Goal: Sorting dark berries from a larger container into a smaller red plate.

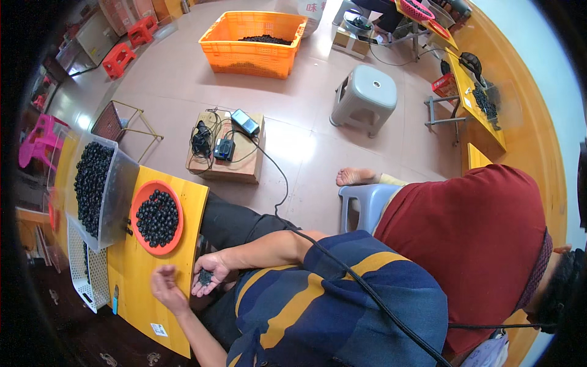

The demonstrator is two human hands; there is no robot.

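Observation:
My right hand [211, 274] is palm up just off the edge of the yellow wooden tabletop [131, 293], cupping a small heap of dark bits [205, 277] too fine to name. Beside it, over the tabletop edge, my left hand [170, 290] is raised with its fingers loosely bent and apart; nothing shows in it, though it is slightly blurred. An orange-red round plate [180, 227] of shiny black round fruits [158, 218] lies beyond both hands. Next to the plate, a clear plastic bin [116, 183] holds many more black fruits [93, 183].
A white perforated basket [82, 278], a small blue-handled tool [115, 300] and a paper label [159, 329] lie on the tabletop. A cable [285, 183] runs from a cardboard box [244, 174] across my body. A co-worker in red [465, 238] sits close by. An orange crate [244, 61] and grey stool [367, 92] stand farther off.

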